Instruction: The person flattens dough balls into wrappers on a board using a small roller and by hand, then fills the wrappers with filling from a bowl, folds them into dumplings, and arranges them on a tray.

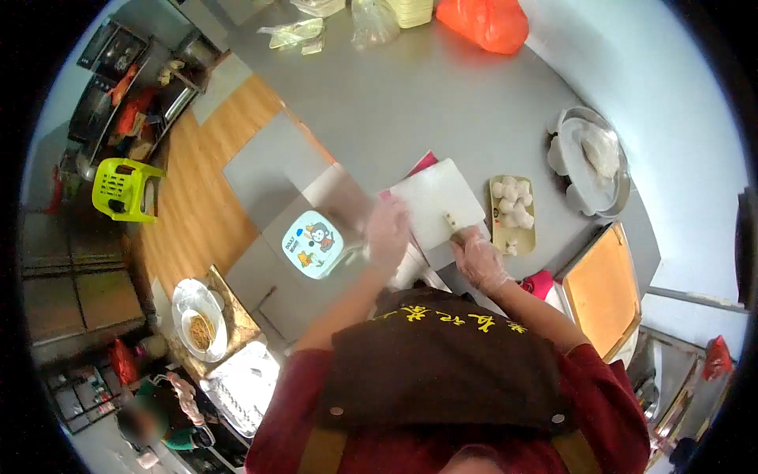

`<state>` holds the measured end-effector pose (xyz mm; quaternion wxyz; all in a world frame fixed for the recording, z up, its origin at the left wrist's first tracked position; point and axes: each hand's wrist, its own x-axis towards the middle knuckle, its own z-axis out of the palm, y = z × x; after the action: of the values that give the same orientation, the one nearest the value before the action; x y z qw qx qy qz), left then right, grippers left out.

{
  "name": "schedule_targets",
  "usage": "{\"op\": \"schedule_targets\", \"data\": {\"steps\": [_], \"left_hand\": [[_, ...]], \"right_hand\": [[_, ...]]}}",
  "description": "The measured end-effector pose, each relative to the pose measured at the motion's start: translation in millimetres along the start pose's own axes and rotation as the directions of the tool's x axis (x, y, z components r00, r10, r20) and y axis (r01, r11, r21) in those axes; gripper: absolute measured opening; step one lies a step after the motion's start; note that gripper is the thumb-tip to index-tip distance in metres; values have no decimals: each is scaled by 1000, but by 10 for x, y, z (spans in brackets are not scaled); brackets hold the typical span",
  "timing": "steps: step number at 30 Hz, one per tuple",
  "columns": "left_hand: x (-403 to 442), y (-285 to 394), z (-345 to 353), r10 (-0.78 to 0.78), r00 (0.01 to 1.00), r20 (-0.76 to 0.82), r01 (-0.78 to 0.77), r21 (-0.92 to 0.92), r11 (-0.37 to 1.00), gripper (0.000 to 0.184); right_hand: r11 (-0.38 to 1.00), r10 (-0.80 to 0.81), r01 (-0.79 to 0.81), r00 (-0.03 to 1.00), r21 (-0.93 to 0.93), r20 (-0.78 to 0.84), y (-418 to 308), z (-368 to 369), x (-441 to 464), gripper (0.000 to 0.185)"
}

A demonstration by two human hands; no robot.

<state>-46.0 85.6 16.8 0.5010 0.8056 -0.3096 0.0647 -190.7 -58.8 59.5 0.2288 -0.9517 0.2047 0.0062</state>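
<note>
A white cutting board (434, 196) lies on the steel table, with small pale pieces (450, 219) near its lower edge. My right hand (480, 262), in a clear plastic glove, is at the board's lower right corner. Its fingers are curled in beside the pieces, and whatever they hold is hidden. Just left of the board is my left hand (388, 229), also gloved and blurred, so its fingers are not clear. Right of the board, a yellowish tray (497, 233) bears several round white lumps (515, 193). Pink cloth or paper (424, 164) shows behind the board.
A round metal pan (622, 186) with a plastic bag stands at the right. An orange-topped board (604, 292) leans nearby. A red bag (485, 24) sits at the back. On my left are a cartoon-printed stool (313, 243), a yellow-green chair (118, 189) and another person (162, 415).
</note>
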Motion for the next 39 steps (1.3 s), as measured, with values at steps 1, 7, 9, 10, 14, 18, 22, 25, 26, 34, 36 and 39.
{"op": "schedule_targets", "data": {"steps": [1,7,9,10,14,18,22,25,26,34,36,39], "left_hand": [[46,-223,178,120,974,191,-121,-6,993,23],[500,-85,707,415,589,693,-625,65,778,44],[511,-29,613,424,607,672,-596,33,802,46],[538,-19,567,433,626,648,-574,7,819,49],[553,-40,643,382,637,669,-521,8,854,52],[540,-6,643,296,630,718,-499,81,863,57],[563,8,564,333,687,646,-453,24,891,57],[569,55,514,284,693,662,-407,35,913,58],[604,121,466,272,687,674,-436,84,896,58],[573,41,530,232,722,652,-375,88,923,58],[560,21,569,240,747,621,-390,115,914,57],[493,-37,596,246,775,582,-400,151,904,57]], "right_hand": [[997,82,-82,996,11,35,-36,-5,0,42],[983,165,-168,985,78,44,68,129,81,39],[981,165,-170,985,91,55,110,191,23,37],[981,157,-163,986,106,58,132,215,33,36],[956,237,-246,969,157,74,137,272,-5,35],[974,214,-214,977,67,8,169,360,-54,36],[982,174,-173,985,71,-7,118,276,14,38],[992,127,-124,983,-30,136,281,361,38,40],[994,85,-72,981,-81,171,287,369,74,40],[957,291,-289,945,-33,148,63,205,155,38],[955,288,-295,946,25,149,74,199,140,39],[961,272,-277,956,29,112,67,212,117,40]]}}
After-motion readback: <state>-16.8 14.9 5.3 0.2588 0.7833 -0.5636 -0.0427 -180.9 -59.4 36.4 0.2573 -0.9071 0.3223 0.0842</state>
